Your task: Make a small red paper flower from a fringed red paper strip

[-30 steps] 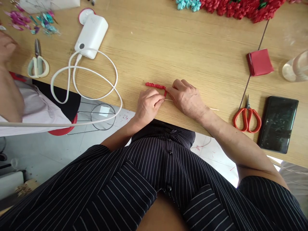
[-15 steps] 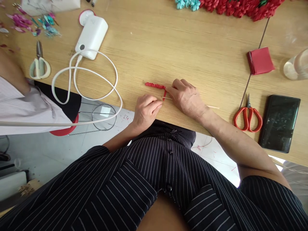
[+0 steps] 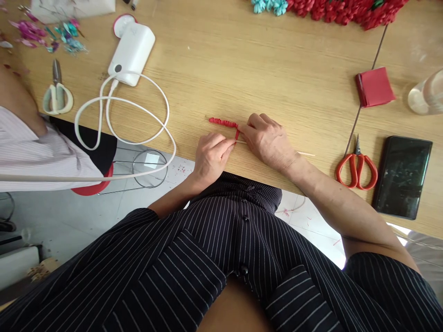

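A narrow red strip [image 3: 237, 134] stretches between my two hands just above the table's front edge. Its gathered, crinkled part [image 3: 223, 122] points left from my right fingertips. My left hand [image 3: 212, 157] is closed, thumb and forefinger pinching the strip's lower end at the tip of a thin wooden stick [image 3: 306, 153]. My right hand [image 3: 268, 140] bends over the stick, its fingertips closed on the strip where the crinkles begin. The middle of the stick is hidden beneath that hand.
Red-handled scissors [image 3: 356, 168], a black phone [image 3: 402, 177], a stack of red squares [image 3: 376, 87] and a clear cup [image 3: 429, 94] lie right. Left are a white power bank [image 3: 133, 53] with a looped cable, white scissors [image 3: 57, 94] and another person's arm [image 3: 17, 99]. Red flowers [image 3: 332, 10] lie behind.
My left fingers have shifted slightly up and closed over the strip's lower end and the stick's tip, which showed before. My right hand has hardly moved.
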Demonstrator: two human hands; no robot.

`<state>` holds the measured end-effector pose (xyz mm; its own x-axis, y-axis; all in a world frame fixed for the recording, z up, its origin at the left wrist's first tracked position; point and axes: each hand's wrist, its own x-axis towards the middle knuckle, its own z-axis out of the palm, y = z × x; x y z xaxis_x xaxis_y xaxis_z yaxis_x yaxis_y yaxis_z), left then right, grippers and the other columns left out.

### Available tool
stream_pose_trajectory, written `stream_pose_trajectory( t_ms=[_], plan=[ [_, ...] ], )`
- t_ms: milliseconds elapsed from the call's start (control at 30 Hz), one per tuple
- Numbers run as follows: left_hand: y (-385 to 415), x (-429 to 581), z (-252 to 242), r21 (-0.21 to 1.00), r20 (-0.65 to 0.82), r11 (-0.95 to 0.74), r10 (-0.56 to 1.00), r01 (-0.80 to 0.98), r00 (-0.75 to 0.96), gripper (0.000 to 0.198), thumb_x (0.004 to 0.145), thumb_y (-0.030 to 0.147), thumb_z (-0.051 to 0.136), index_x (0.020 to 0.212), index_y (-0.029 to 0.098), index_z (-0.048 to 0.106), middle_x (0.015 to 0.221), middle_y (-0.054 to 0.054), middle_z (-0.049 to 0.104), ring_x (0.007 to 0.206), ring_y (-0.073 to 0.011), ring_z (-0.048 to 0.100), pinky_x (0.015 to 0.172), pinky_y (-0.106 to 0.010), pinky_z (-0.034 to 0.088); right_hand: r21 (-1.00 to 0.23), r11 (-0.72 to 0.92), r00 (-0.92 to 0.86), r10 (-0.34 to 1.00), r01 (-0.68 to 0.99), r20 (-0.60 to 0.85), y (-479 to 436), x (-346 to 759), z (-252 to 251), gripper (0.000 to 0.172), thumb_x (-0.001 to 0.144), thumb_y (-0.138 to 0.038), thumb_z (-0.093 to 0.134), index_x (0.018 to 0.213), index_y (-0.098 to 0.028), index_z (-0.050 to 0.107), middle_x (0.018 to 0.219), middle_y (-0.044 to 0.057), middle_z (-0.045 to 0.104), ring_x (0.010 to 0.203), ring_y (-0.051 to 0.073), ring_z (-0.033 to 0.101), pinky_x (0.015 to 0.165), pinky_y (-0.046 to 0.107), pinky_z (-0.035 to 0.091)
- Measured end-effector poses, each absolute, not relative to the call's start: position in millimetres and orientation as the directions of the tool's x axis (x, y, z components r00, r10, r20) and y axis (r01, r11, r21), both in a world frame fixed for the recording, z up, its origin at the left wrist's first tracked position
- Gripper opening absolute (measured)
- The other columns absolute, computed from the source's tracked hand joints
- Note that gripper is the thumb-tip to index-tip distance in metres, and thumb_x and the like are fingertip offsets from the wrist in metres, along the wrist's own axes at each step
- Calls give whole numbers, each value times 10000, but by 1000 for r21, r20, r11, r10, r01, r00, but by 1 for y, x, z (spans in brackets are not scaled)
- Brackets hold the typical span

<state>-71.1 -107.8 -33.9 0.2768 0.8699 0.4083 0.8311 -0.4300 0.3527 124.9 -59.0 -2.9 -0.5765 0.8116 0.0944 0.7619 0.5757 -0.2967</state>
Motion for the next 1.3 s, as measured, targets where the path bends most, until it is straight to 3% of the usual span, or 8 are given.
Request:
stream_pose_trajectory(
  t_ms=[267, 667, 900, 1100, 1167, 1300],
  plan=[
    [-92, -70, -29, 319, 373, -438, 873, 840, 314, 174, 1009, 219, 653, 875, 196, 760, 825, -31, 705, 881, -209, 679, 827, -368, 526, -274, 572, -572, 816, 773, 90, -59, 124, -3, 266, 1076, -194, 417, 1084, -182, 683, 1079, 138, 658, 980, 239, 518, 791, 367, 405],
    [-88, -77, -25, 404, 314, -449, 886, 797, 340, 178, 1008, 214, 642, 868, 202, 751, 862, -30, 706, 871, -184, 654, 842, -336, 550, -287, 574, -581, 811, 767, 71, -60, 125, -2, 271, 1048, -173, 417, 1123, -185, 677, 1133, 169, 665, 1011, 271, 530, 811, 404, 427],
    [-86, -85, -24, 326, 322, -569, 817, 755, 477, 308, 1082, 286, 525, 933, 211, 783, 824, -42, 687, 849, -199, 639, 818, -357, 501, -289, 581, -580, 808, 761, 99, -60, 125, -4, 219, 1045, -237, 494, 1155, -204, 680, 1101, 147, 671, 1026, 274, 530, 806, 396, 448],
    [-87, -86, -22, 84, 305, -622, 760, 779, 574, 416, 1132, 300, 368, 1083, 195, 768, 830, -57, 709, 853, -211, 662, 762, -370, 432, -280, 563, -570, 819, 778, 64, -59, 122, -2, 293, 1052, -152, 411, 1083, -185, 700, 1126, 152, 677, 1008, 262, 562, 806, 396, 448],
    [-86, -85, -24, 92, 280, -601, 781, 794, 559, 427, 1135, 315, 338, 1121, 208, 751, 846, -59, 711, 890, -221, 664, 782, -376, 436, -282, 557, -563, 824, 781, 66, -58, 124, -1, 330, 1056, -131, 375, 1071, -174, 702, 1122, 145, 682, 998, 245, 576, 806, 381, 441],
    [-79, -83, -28, 168, 244, -579, 809, 798, 535, 413, 1130, 324, 327, 1192, 216, 720, 946, -81, 730, 973, -242, 662, 841, -396, 453, -332, 560, -570, 818, 759, 78, -58, 131, 4, 276, 1078, -254, 431, 1148, -180, 687, 1127, 117, 690, 977, 221, 588, 789, 343, 432]
  ],
)
